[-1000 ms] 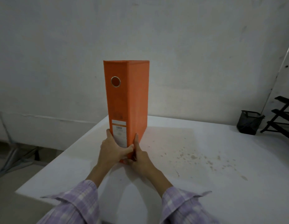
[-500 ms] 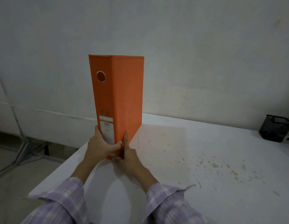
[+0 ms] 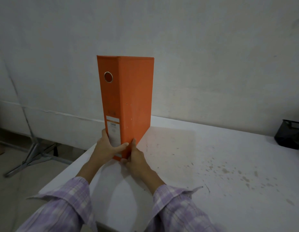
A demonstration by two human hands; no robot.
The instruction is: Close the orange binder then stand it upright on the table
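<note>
The orange binder (image 3: 128, 97) stands closed and upright near the left edge of the white table (image 3: 204, 164), its spine with a metal finger ring and a white label facing me. My left hand (image 3: 107, 146) wraps the bottom of the spine from the left, thumb across the label. On the right, my right hand (image 3: 137, 158) presses against the lower corner of the cover, fingers pointing up. Both hands hold the binder at its base.
A black mesh basket (image 3: 290, 136) sits at the table's far right by the wall. A metal stand's legs (image 3: 33, 153) rest on the floor to the left. Brownish stains speckle the table's right half.
The binder stays upright in both hands with the same grip. The view has shifted slightly, so the binder sits a little more to the right and the basket nearer the frame's edge.
</note>
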